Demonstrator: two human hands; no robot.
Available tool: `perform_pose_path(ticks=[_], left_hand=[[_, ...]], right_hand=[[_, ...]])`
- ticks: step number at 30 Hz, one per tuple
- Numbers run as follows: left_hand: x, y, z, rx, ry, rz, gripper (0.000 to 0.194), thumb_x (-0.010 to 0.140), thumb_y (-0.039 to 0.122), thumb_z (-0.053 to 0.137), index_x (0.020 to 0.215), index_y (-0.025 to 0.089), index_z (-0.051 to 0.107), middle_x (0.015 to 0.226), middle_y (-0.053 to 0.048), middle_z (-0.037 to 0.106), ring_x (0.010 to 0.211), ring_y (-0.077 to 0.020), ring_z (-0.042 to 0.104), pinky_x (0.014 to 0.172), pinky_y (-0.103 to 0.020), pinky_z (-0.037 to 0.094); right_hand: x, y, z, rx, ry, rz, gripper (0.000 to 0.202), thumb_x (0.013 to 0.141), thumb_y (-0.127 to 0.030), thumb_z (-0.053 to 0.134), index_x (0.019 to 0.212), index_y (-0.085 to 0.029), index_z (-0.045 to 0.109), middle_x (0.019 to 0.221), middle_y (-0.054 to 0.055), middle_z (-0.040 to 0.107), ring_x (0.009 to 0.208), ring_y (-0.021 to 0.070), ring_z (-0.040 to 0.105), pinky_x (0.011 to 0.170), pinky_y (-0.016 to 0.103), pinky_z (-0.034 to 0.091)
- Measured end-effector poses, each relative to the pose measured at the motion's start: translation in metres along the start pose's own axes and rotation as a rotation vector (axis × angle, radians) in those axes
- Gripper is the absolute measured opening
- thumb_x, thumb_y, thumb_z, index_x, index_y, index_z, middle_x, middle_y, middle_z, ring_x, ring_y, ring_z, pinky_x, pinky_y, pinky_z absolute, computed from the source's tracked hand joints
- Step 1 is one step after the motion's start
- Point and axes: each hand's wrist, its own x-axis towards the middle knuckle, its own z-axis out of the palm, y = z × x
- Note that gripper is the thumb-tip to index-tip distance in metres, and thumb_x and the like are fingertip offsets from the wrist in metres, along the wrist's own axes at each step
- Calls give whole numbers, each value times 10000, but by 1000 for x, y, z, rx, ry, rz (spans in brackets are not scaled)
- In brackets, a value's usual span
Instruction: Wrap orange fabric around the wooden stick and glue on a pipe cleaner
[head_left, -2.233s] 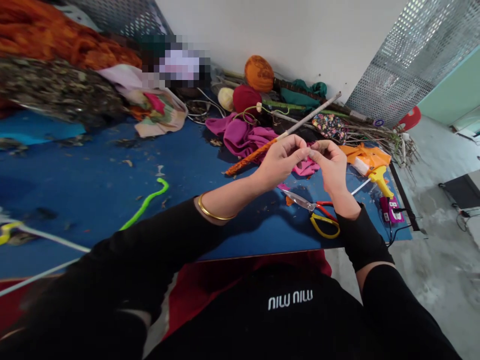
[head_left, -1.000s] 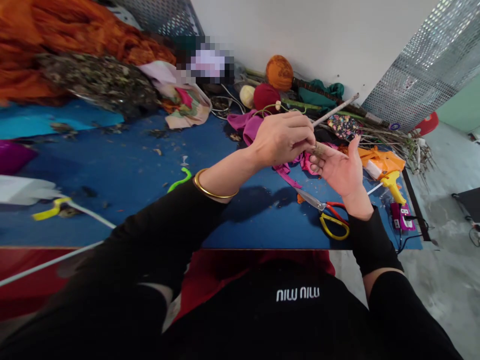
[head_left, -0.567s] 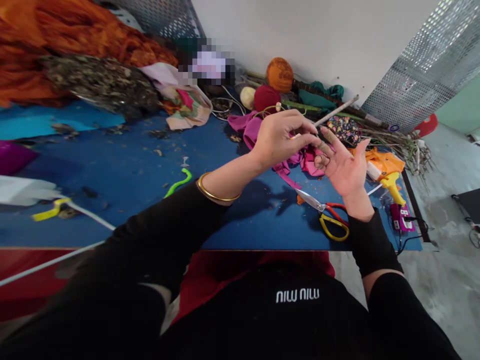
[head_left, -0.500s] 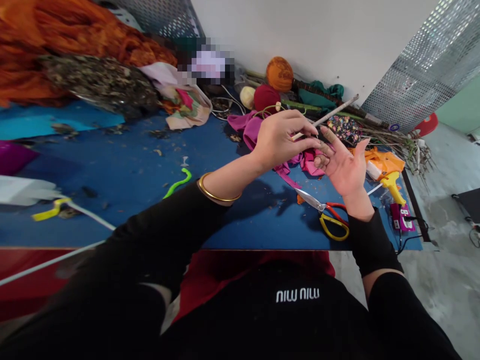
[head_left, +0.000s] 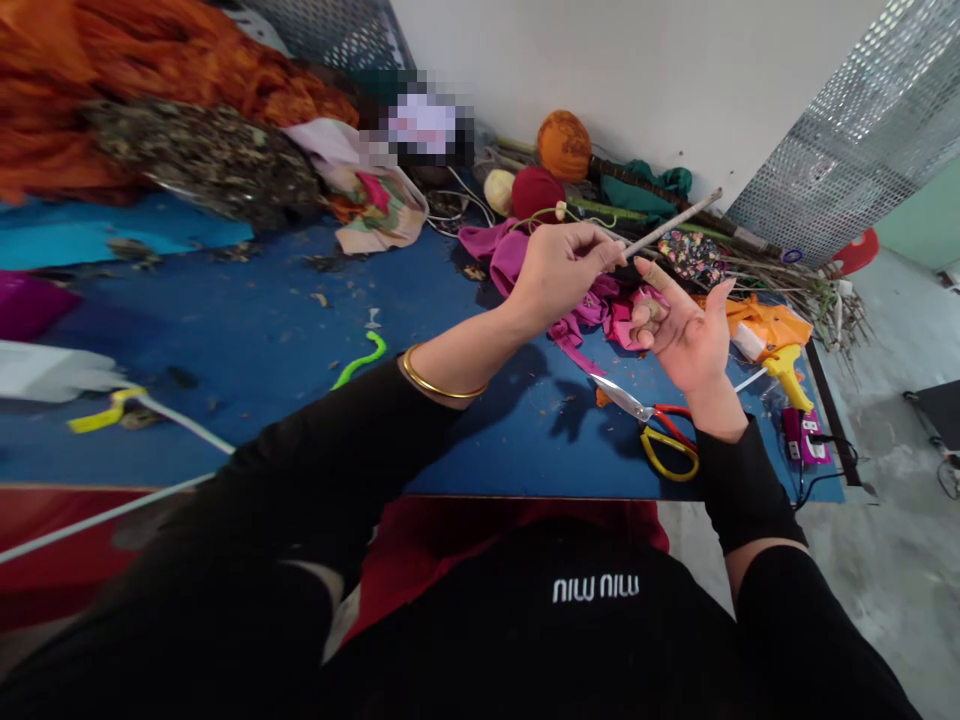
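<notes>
Basically, L hand (head_left: 562, 265) w/ fingertips together nr grey stick (head_left: 675, 222); R hand (head_left: 686, 335) palm-up, thumb & index apart.

The blue table (head_left: 255, 330) bears scissors (head_left: 643, 412) and magenta cloth (head_left: 508, 258).

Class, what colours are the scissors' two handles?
Red handle and yellow handle, clearest in the head view.

Pink cloth (head_left: 511, 262), blk floral fabric (head_left: 688, 257), blu tbl (head_left: 270, 345)
</notes>
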Motion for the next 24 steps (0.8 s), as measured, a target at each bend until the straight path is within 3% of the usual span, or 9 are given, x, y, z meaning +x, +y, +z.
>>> perform_pose_path(ticks=[3,6,13,18,24], left_hand=[[-2,4,2,-127,-94,-100,131,921,181,767,807,160,828,792,-41,795,734,-137,705,747,-257,563],[-4,7,3,-226,-105,-233,127,895,166,817,771,149,838,737,-47,784,652,-117,683,692,-243,559],[-3,3,3,-430,-91,-483,149,818,206,930,721,159,826,680,-35,759,574,-100,649,628,-234,552],[-3,-2,6,-489,-101,-477,132,842,192,899,738,159,823,727,-50,783,607,-107,677,687,-248,590],[-5,0,7,-365,-63,-349,88,858,147,807,773,143,827,724,-44,778,629,-119,694,701,-250,585]], right_hand=[[-1,-1,0,19,-11,31,1151,915,-965,61,1551,-177,608,688,4,691,527,153,557,642,323,557],[0,5,0,-20,3,23,1145,916,-972,108,1569,-164,591,691,11,676,561,167,573,636,327,543],[-1,28,-8,-202,-53,-173,812,978,-886,346,1500,-339,642,838,-2,734,716,175,647,748,350,546],[-4,27,-9,-323,-100,-294,748,974,-847,449,1502,-353,638,863,-11,738,678,166,609,723,354,523],[-6,28,-7,-374,-107,-299,751,981,-816,499,1556,-341,595,898,10,738,759,191,635,777,374,543]])
